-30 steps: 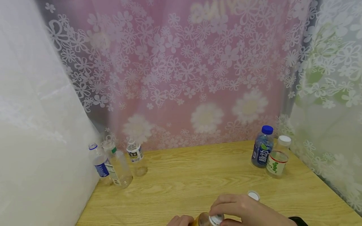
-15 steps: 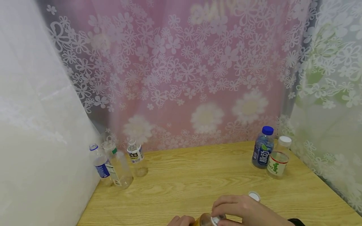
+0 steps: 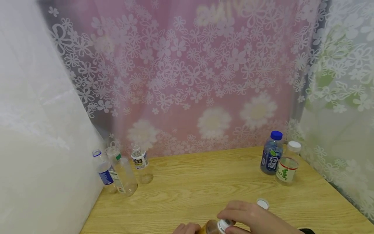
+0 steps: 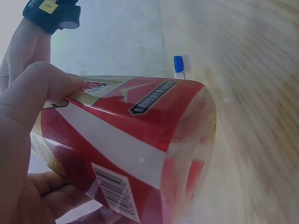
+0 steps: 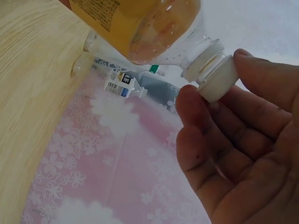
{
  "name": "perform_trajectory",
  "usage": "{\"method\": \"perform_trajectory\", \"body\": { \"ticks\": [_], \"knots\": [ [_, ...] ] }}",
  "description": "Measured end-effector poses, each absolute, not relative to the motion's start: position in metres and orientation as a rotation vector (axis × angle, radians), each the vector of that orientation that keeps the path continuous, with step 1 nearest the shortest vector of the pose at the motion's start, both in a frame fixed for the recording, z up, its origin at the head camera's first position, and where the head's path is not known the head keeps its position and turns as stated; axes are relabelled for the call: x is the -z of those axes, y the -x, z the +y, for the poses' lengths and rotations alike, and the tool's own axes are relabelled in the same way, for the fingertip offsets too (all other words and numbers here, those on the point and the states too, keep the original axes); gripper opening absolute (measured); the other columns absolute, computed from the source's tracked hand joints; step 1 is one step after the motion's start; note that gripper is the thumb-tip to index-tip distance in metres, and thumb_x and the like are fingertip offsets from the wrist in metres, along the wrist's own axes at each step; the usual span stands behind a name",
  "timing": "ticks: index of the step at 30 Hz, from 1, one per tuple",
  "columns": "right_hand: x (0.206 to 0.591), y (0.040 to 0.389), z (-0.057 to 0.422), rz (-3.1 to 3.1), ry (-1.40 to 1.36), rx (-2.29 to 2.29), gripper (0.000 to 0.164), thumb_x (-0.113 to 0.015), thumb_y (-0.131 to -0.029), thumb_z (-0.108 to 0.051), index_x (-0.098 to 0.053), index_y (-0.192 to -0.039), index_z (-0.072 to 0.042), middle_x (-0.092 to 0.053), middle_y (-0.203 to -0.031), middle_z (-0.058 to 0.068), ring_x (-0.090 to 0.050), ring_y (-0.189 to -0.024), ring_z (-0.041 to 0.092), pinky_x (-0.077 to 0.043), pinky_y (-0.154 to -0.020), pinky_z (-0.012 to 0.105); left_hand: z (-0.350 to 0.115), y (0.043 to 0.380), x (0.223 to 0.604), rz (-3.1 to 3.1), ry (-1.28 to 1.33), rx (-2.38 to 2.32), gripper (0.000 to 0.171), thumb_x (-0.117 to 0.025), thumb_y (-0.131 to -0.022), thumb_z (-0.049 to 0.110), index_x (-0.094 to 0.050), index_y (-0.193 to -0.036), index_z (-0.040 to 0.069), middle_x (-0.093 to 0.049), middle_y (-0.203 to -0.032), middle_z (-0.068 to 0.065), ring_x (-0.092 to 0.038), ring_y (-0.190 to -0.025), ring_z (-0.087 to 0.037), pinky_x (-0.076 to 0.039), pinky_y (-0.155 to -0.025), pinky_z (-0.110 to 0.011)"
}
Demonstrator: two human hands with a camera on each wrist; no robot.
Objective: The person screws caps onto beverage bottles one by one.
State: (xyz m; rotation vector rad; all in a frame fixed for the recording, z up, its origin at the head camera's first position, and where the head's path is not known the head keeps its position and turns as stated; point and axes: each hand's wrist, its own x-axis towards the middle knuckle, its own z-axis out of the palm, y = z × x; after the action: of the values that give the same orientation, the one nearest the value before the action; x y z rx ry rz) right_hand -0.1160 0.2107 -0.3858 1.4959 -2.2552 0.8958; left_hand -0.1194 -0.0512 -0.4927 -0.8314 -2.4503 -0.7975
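At the mouth of the bottle [image 4: 117,144], the right hand [image 3: 249,216] pinched the white cap [image 5: 218,83], more exposed than just before, probably mid-turn; the left hand [image 4: 16,126] clamped the bottle's body, tilted between them

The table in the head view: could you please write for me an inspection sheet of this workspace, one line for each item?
Surface: table, light wood grain.
Job's things: red-labelled bottle, held tilted; white cap at its neck, tightness cannot be told.
Clutter: blue-rimmed bottle, green-banded bottle and white-labelled bottle standing at left; blue-capped bottle and white-capped bottle at right; small round white item, perhaps a lid, nearer the front.
Grippers: left hand grips the red-labelled bottle; right hand pinches the cap.
Cables: nothing seen.
Surroundings: pink flowered curtain behind, white sheet at left, pale flowered sheet at right.
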Motion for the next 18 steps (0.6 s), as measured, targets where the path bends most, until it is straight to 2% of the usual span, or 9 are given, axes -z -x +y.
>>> {"method": "perform_trajectory", "body": {
  "ticks": [4,11,18],
  "knots": [
    [0.3855,0.1138,0.2115,-2.283,-1.502,-0.905,0.040,-0.065,-0.095,-0.002,-0.061,-0.133,-0.012,-0.069,-0.119,0.000,-0.066,-0.104,0.009,-0.051,-0.082,0.016,-0.0507,0.1200,0.4951,-2.450,0.839,0.820,0.021,-0.068,-0.094,0.048,-0.062,-0.097,0.029,-0.053,-0.081,0.027,-0.037,-0.069,0.014,-0.032,-0.056,-0.007],
    [0.3851,0.1146,0.2105,-2.216,-1.572,-0.905,0.048,-0.066,-0.094,0.001,-0.057,-0.139,-0.011,-0.068,-0.125,0.001,-0.066,-0.108,0.011,-0.053,-0.086,0.021,-0.0503,0.1210,0.4970,-2.454,0.834,0.831,0.018,-0.070,-0.093,0.045,-0.063,-0.095,0.029,-0.053,-0.080,0.028,-0.036,-0.068,0.015,-0.029,-0.056,-0.005],
    [0.3853,0.1135,0.2161,-2.302,-1.582,-0.924,0.052,-0.068,-0.096,-0.016,-0.052,-0.145,-0.015,-0.065,-0.133,0.004,-0.064,-0.117,0.015,-0.056,-0.087,0.030,-0.0506,0.1225,0.4992,-2.416,0.870,0.785,0.019,-0.069,-0.094,0.046,-0.064,-0.095,0.027,-0.057,-0.082,0.026,-0.038,-0.069,0.015,-0.029,-0.056,-0.005]
  ]
}}
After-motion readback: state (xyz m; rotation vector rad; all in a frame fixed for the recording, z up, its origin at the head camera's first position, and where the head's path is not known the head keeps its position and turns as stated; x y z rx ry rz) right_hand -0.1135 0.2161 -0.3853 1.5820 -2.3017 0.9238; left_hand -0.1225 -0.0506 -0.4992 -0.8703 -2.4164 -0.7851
